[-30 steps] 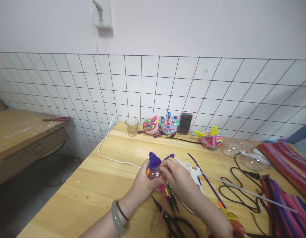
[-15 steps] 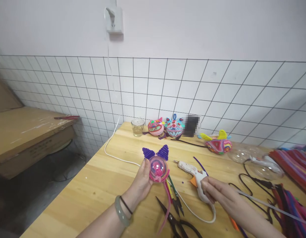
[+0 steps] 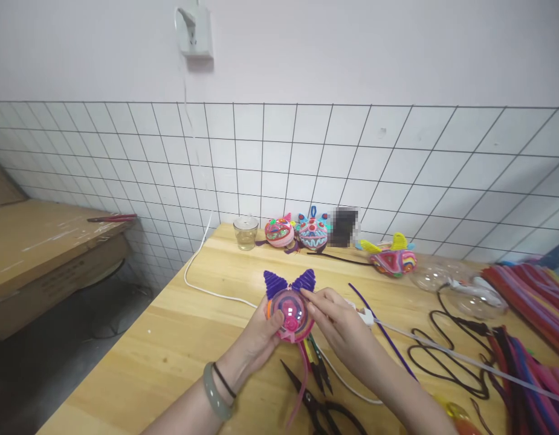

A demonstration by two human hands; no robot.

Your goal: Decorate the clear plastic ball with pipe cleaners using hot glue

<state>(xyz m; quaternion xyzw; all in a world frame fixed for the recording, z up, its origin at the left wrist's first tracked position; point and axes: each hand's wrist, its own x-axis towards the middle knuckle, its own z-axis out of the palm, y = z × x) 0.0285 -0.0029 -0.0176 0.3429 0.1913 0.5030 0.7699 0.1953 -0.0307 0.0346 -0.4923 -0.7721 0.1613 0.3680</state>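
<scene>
My left hand (image 3: 257,339) grips a clear plastic ball ornament (image 3: 289,309) wrapped in pink and orange pipe cleaner, with two purple coiled ears on top. It is held just above the wooden table (image 3: 179,344). My right hand (image 3: 339,325) has its fingers closed on the ornament's right side. A pink pipe cleaner tail (image 3: 301,377) hangs down from the ornament. The white glue gun (image 3: 365,315) lies on the table behind my right hand, mostly hidden.
Black scissors (image 3: 313,403) and small snips (image 3: 319,361) lie near the front edge. Three finished ornaments (image 3: 313,232), a glass cup (image 3: 245,232) and clear half shells (image 3: 455,290) sit along the tiled wall. Pipe cleaner bundles (image 3: 528,356) fill the right. A white cord (image 3: 202,278) crosses the table.
My right hand let go of the glue gun and came back to the ornament's right side. The left hand kept holding the ornament facing me.
</scene>
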